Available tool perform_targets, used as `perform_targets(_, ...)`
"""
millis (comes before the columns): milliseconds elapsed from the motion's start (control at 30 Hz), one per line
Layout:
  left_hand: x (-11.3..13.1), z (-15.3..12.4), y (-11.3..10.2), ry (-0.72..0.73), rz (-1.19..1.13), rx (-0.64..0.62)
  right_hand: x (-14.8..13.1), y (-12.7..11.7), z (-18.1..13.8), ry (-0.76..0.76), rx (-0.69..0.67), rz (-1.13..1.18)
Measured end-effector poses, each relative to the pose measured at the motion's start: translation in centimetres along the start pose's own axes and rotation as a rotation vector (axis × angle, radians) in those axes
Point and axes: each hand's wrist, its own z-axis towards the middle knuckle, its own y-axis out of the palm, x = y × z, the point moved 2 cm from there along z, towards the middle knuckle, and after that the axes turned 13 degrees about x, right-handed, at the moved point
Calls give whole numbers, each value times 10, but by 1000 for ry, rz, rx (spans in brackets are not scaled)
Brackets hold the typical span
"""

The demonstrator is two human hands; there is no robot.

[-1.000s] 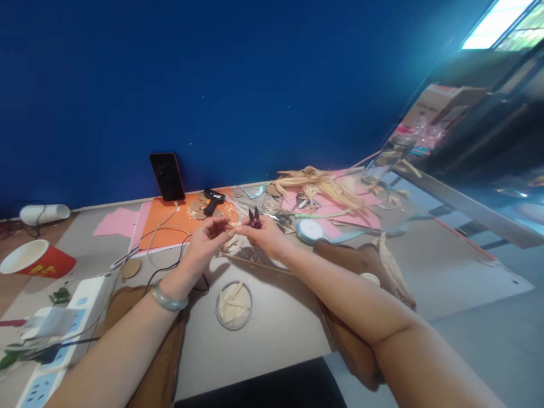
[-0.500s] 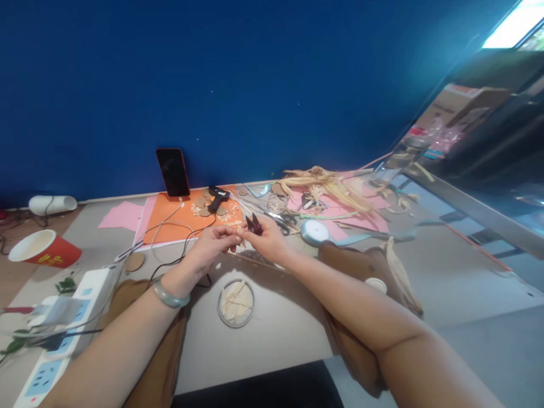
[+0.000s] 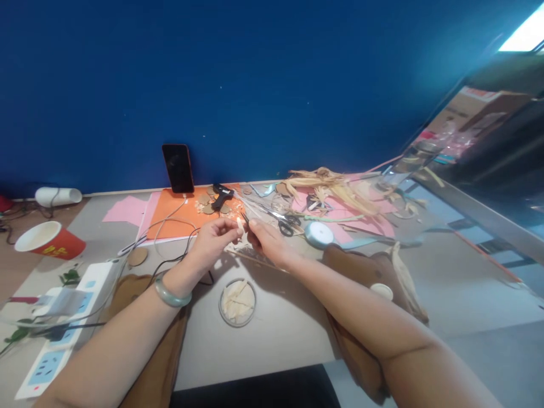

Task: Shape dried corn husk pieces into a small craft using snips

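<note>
My left hand (image 3: 216, 239) pinches a small pale strip (image 3: 239, 224), which looks like dried husk, between thumb and fingertips. Close by on the right, my right hand (image 3: 271, 242) is closed around small dark snips (image 3: 245, 217). Their narrow blades point up and left beside the strip, and the grip is hidden in my palm. Below both hands a round dish (image 3: 220, 305) holds flat cream-coloured husk pieces (image 3: 238, 300). Pale scraps (image 3: 238, 247) lie under my hands.
A black glue gun (image 3: 223, 197) lies on orange paper (image 3: 164, 221) near a propped phone (image 3: 178, 169). Scissors (image 3: 285, 226), a ribbon spool (image 3: 318, 233) and dried husks (image 3: 331, 182) lie to the right. At left are a red cup (image 3: 66, 245), cables and a power strip (image 3: 45, 367).
My hands have parted slightly and the pale strip now shows in my left fingertips. The snips have turned, their blades now lower and nearer the strip. The whole view has shifted a little.
</note>
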Motion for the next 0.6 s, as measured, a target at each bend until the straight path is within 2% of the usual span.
perform_targets(133,1,-1,1,50,9,-6,-2,2,-4,59,-22,1)
perform_targets(233,1,-2,2,37,23,-15,-3,2,-4,91,-41,-2)
perform_targets(400,0,-3,4,11,31,-24,1,1,-3,-29,-25,-86)
perform_targets(600,2,-5,6,-25,50,-3,11,5,-1,-74,-13,-83)
